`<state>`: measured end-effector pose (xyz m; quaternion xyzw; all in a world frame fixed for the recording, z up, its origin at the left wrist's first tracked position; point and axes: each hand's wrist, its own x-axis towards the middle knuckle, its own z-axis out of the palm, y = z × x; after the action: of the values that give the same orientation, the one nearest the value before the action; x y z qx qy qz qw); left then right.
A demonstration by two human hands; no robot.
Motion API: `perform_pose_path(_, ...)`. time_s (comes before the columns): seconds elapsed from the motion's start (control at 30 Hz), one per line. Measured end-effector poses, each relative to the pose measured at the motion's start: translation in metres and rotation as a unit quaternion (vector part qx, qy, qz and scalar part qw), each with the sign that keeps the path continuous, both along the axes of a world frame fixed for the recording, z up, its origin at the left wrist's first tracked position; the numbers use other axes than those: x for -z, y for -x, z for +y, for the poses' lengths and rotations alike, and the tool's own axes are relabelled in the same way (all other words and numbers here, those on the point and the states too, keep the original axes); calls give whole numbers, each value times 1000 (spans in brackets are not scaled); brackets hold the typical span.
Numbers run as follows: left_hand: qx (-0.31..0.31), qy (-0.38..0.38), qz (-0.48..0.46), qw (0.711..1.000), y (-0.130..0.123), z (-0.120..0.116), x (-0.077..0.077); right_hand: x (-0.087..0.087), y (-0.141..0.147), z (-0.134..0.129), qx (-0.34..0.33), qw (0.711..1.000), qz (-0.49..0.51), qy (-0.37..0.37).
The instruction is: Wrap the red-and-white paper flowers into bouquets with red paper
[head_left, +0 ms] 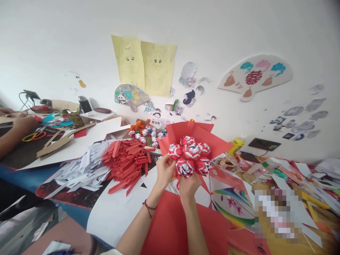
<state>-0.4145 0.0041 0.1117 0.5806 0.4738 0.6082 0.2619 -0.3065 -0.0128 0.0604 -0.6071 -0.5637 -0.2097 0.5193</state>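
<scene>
A bouquet of several red-and-white paper flowers (191, 151), backed by folded red paper (183, 130), is held up over the table. My right hand (189, 186) is closed around its base, just under the lowest flowers. At the bouquet's left side, my left hand (165, 171) pinches the edge with thumb and fingers, close to a flower. The stems inside my right hand are hidden. Below my forearms lies a large red sheet (180, 223), with a white sheet (114, 212) to its left.
Piles of red strips (127, 161) and white strips (82, 173) lie left. Small paper flowers (143, 132) sit behind them. Another person's hand (26, 122) is at far left. Paper scraps (300, 177) and a yellow bottle (236, 144) are at right.
</scene>
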Motion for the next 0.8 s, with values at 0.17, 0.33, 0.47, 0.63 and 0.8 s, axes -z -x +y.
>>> perform_pose_path(0.17, -7, -39, 73, 997, 12, 6, -12, 0, -6, 0, -27, 999, -23, -12)
perform_pose_path(0.33, -4, -25, 74, 997, 16, 10, -20, 3, -5, 2, -17, 999, -4, -26)
perform_pose_path(0.47, -25, -1, 51, 998, 11, 7, -12, 2, -3, 6, -4, 999, 30, -18)
perform_pose_path(0.63, -57, 24, 31, 998, 5, 0, -6, -8, -6, 3, -11, 998, 61, 29)
perform_pose_path(0.8, -60, -12, 63, 996, 7, 2, -21, -25, -12, -6, -137, 972, 166, 97)
